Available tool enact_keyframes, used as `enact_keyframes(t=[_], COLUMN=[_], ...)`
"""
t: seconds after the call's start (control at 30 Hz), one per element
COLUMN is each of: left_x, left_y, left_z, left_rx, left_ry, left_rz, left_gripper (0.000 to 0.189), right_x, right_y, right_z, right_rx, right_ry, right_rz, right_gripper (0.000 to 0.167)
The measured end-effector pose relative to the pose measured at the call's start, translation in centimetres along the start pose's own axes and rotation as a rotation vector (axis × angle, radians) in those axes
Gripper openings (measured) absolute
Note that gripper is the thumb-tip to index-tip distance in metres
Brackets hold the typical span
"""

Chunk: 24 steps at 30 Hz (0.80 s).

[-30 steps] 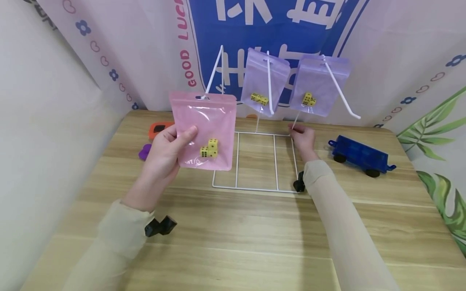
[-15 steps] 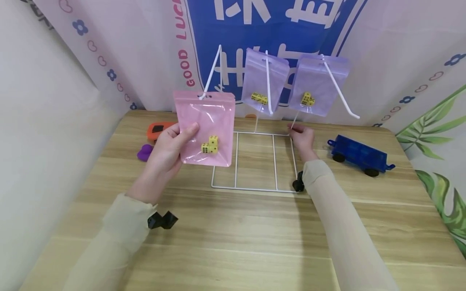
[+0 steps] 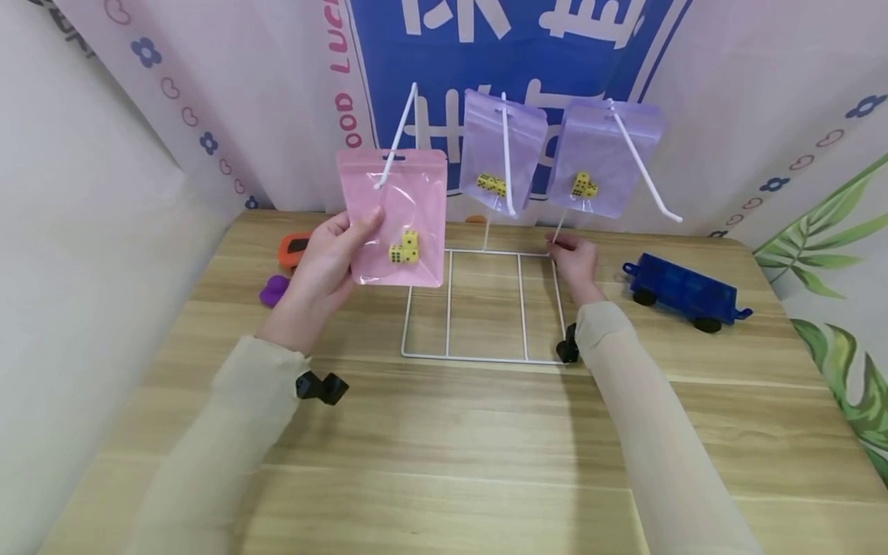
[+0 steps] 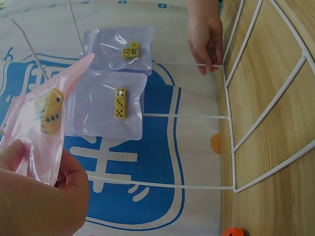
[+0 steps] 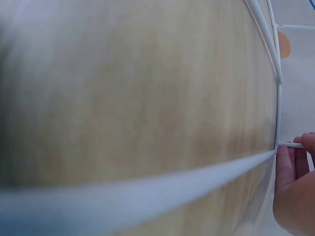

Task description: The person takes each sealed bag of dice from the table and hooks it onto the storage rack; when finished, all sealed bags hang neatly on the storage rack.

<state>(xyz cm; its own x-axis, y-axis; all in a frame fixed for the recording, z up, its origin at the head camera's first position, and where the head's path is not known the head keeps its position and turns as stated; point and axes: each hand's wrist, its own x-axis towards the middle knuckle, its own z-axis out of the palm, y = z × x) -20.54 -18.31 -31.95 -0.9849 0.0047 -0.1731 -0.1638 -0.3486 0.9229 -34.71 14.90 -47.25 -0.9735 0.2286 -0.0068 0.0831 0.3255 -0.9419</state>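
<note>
My left hand point(image 3: 322, 258) grips a pink zip bag point(image 3: 426, 196) by its left side, thumb in front. Yellow dice point(image 3: 405, 250) show through its film. The left prong point(image 3: 399, 135) of a white wire display rack point(image 3: 486, 359) crosses the bag's hang slot, its tip in front of the film. Two purple bags point(image 3: 483, 150) point(image 3: 576, 154) with yellow dice hang on the middle and right prongs. My right hand point(image 3: 577, 264) pinches the foot of the rack's right upright, seen closely in the right wrist view, where the fingers point(image 5: 284, 169) meet the white wire.
A blue toy trailer point(image 3: 687, 291) with black wheels stands right of the rack. On the left lie an orange toy point(image 3: 293, 250), partly hidden by my left hand, and a purple piece point(image 3: 274, 290). A printed cloth point(image 3: 277, 100) hangs behind the wooden table point(image 3: 430, 447).
My left hand has raised the pink bag and pushed it back, so the prong's tip now extends in front of it below the slot. The right hand keeps its hold on the rack.
</note>
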Motion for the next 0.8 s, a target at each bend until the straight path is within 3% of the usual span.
enact_keyframes(t=[0.23, 0.5, 0.8], left_x=[1.7, 3.7, 5.9], left_y=[0.1, 0.4, 0.7], left_z=[0.3, 0.7, 0.9], left_rx=[-0.030, 0.070, 0.010], left_ry=[0.028, 0.071, 0.085], left_rz=[0.006, -0.006, 0.006], left_gripper=[0.023, 0.047, 0.026], right_x=[0.2, 0.2, 0.2], right_y=[0.0, 0.1, 0.1], right_z=[-0.1, -0.1, 0.0], right_rx=[-0.046, -0.023, 0.003], right_ry=[0.005, 0.015, 0.006], right_rz=[-0.023, -0.014, -0.007], right_gripper=[0.027, 0.026, 0.026])
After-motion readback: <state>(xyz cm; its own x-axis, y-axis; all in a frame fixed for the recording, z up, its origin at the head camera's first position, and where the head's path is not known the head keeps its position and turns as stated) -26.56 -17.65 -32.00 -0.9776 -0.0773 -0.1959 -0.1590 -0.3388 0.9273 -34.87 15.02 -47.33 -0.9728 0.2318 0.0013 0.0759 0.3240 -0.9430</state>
